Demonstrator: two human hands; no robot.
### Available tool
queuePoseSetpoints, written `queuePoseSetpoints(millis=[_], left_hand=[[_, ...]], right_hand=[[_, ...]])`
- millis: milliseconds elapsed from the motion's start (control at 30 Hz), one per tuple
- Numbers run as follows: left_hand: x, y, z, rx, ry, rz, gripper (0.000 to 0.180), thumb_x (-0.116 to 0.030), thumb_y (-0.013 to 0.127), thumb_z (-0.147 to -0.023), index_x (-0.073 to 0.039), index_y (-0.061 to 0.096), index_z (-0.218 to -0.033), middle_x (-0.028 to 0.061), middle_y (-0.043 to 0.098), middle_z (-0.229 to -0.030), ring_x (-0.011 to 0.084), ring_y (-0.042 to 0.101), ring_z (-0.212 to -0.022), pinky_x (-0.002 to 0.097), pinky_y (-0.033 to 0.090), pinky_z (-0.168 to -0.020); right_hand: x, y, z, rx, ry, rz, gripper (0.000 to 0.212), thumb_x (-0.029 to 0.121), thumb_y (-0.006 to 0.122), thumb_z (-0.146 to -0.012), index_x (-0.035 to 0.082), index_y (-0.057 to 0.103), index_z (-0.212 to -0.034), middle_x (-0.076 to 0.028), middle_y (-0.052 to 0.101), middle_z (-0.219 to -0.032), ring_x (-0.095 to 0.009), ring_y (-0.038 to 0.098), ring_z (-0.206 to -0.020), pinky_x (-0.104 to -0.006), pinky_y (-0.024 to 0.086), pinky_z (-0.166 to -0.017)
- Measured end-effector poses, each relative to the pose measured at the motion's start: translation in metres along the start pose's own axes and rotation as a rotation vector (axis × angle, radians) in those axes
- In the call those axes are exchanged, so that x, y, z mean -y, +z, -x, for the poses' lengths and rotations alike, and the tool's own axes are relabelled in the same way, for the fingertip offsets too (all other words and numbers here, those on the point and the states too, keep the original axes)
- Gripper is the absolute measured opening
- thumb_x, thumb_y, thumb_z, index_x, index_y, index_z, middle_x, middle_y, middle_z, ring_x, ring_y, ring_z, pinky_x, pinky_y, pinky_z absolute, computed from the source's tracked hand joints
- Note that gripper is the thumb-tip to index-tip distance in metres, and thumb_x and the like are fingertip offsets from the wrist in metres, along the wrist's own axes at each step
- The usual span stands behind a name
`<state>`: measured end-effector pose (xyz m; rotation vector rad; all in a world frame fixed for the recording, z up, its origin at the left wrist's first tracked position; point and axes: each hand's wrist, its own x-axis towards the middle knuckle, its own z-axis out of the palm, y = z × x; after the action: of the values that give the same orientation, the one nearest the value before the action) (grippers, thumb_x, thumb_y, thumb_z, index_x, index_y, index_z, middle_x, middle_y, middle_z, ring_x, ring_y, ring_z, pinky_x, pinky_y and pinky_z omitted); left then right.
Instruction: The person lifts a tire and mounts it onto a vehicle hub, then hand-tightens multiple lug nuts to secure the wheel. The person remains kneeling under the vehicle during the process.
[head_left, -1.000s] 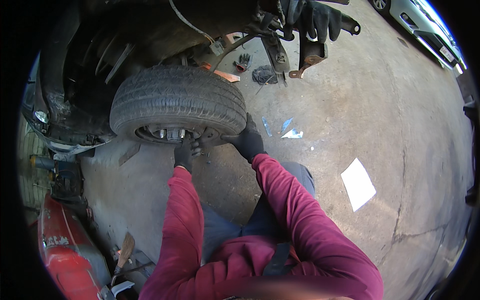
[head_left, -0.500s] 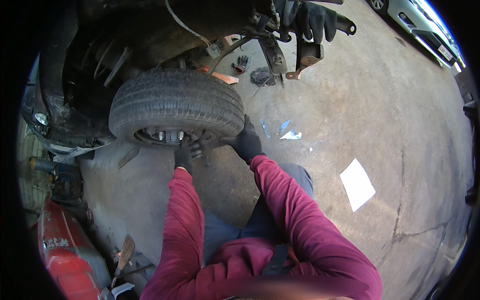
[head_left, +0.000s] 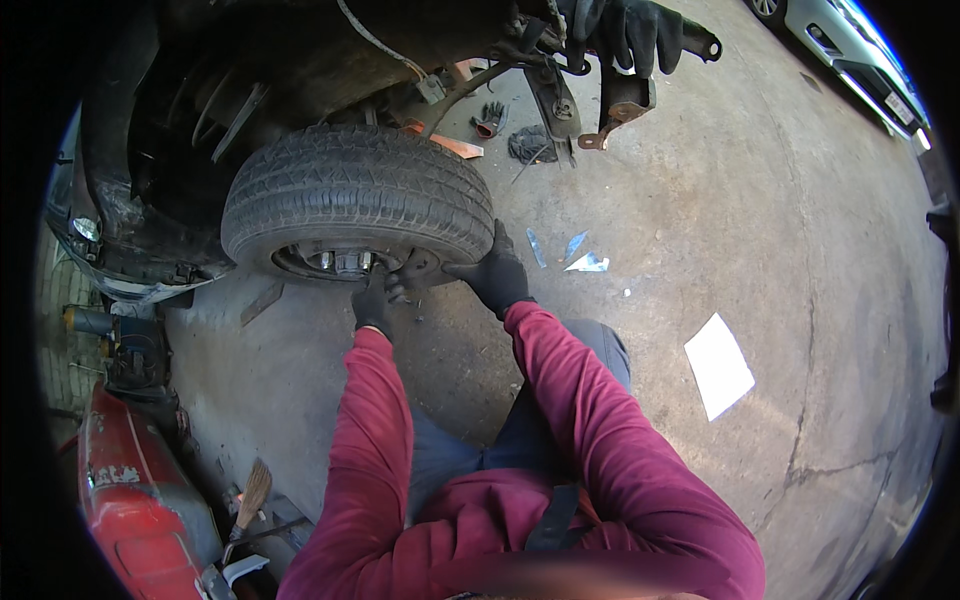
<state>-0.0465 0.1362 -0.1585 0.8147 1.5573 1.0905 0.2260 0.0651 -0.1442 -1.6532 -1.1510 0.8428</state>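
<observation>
A car wheel with a worn black tyre (head_left: pixel 350 200) stands under the dark wheel arch, its rim tilted toward me. My right hand (head_left: pixel 497 276), in a black glove, grips the tyre's right edge, with the thumb on the sidewall and the fingers along the tread. Within the rim, shiny wheel nuts (head_left: pixel 340 262) show around the hub. My left hand (head_left: pixel 375 297), also gloved in black, is at the lower edge of the rim beside these nuts. Its fingers are bent in; what they hold, if anything, is too small to tell.
Black gloves (head_left: pixel 630 35) hang on a bracket above right. Dark cloth (head_left: pixel 532 145), another glove (head_left: pixel 490 120) and bluish scraps (head_left: pixel 587 262) lie on the concrete. A white sheet (head_left: pixel 718 367) lies at right. A red panel (head_left: pixel 135 500) and a brush (head_left: pixel 254 492) are lower left.
My left hand has shifted slightly up and right at the rim. The right hand keeps its grip on the tyre. The whole view has moved a little.
</observation>
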Motion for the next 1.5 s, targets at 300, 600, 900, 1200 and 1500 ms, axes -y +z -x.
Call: queuePoseSetpoints(millis=[300,600,900,1200,1500], left_hand=[[-0.009,0.003,0.015,0.023,-0.059,0.095,0.023,-0.029,0.075,-0.1,-0.011,0.068,-0.112,0.003,0.071,-0.093,0.0164,0.068,-0.073,0.0302,0.055,-0.065],[-0.012,0.016,0.014,-0.104,0.062,-0.022,0.029,-0.035,0.073,-0.101,-0.007,0.07,-0.106,0.004,0.069,-0.087,0.0148,0.064,-0.064,0.0307,0.051,-0.057],[0.02,-0.001,-0.025,-0.133,0.254,-0.167,0.035,-0.039,0.079,-0.095,-0.007,0.072,-0.106,0.0019,0.066,-0.08,0.0126,0.062,-0.063,0.0318,0.048,-0.055],[0.002,-0.014,-0.021,0.262,-0.172,0.132,0.029,-0.036,0.071,-0.101,-0.009,0.068,-0.11,0.0051,0.071,-0.089,0.0194,0.071,-0.077,0.0324,0.057,-0.067],[0.01,0.007,0.002,-0.049,0.076,-0.069,0.039,-0.046,0.072,-0.099,-0.011,0.068,-0.117,0.0067,0.07,-0.1,0.023,0.071,-0.089,0.039,0.058,-0.081]], right_hand=[[0.008,-0.007,0.002,0.031,0.015,-0.039,0.132,0.053,0.095,-0.067,-0.008,0.026,-0.161,-0.032,0.051,-0.15,-0.044,0.058,-0.135,-0.047,0.05,-0.109],[0.005,-0.002,0.002,-0.014,-0.015,-0.006,0.13,0.052,0.095,-0.067,-0.007,0.027,-0.161,-0.033,0.053,-0.149,-0.045,0.059,-0.133,-0.048,0.05,-0.108],[0.005,0.0,0.001,-0.048,-0.068,-0.01,0.129,0.052,0.095,-0.067,-0.008,0.029,-0.16,-0.033,0.052,-0.149,-0.044,0.059,-0.133,-0.0471,0.05,-0.108],[0.003,-0.008,0.007,-0.01,-0.005,0.03,0.133,0.057,0.095,-0.066,-0.011,0.028,-0.159,-0.036,0.054,-0.146,-0.044,0.06,-0.131,-0.0477,0.05,-0.107],[-0.005,-0.003,0.003,-0.009,-0.015,-0.021,0.132,0.055,0.094,-0.066,-0.009,0.028,-0.16,-0.034,0.054,-0.147,-0.044,0.058,-0.134,-0.0467,0.048,-0.11]])
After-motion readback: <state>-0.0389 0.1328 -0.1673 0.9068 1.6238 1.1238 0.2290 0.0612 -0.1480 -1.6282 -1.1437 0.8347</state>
